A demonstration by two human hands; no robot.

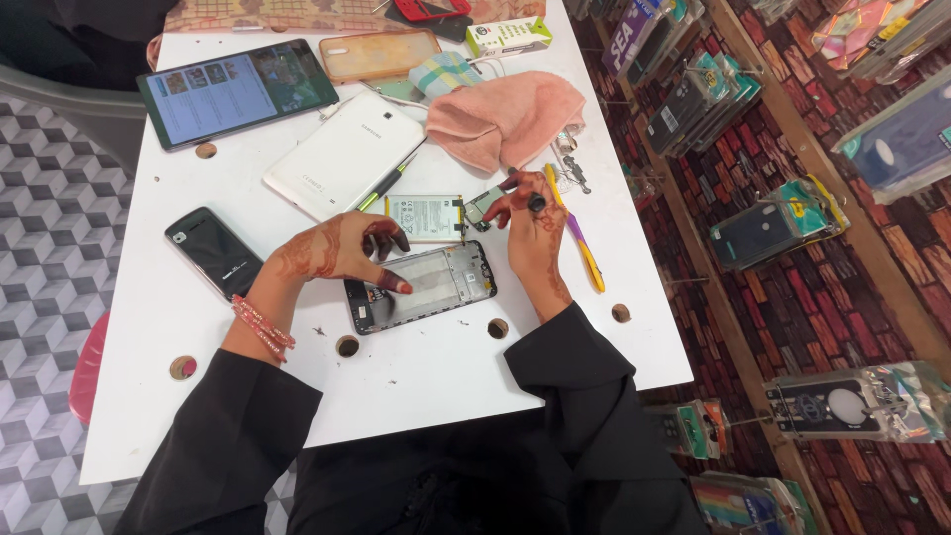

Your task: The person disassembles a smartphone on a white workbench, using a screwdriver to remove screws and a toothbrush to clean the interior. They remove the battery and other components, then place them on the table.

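Pinched in the right hand [532,230], a small circuit board [483,206] sits between the fingertips, just above the opened phone frame [421,287] at the centre of the frame; a slim dark tool looks tucked under the same grip, though it is hard to make out. Left hand [332,250] now: fingers curled down, one fingertip [399,286] pressed on the frame's inner face, steadying it flat on the white worktop [198,327]. Just beyond the frame lies a flat white phone battery [426,217], touching neither hand as far as can be told. A yellow-and-purple tool [580,238] lies right of the right hand. Left of centre, a black phone [213,252] rests face up, apart from the work. Further up, a white tablet [344,155] lies back side up, with a dark pen-like tool [388,183] along its lower edge. Upper left, a second tablet [236,91] with its screen lit. Upper middle, a pink cloth [505,119] is bunched beside a clear orange phone case [378,54].
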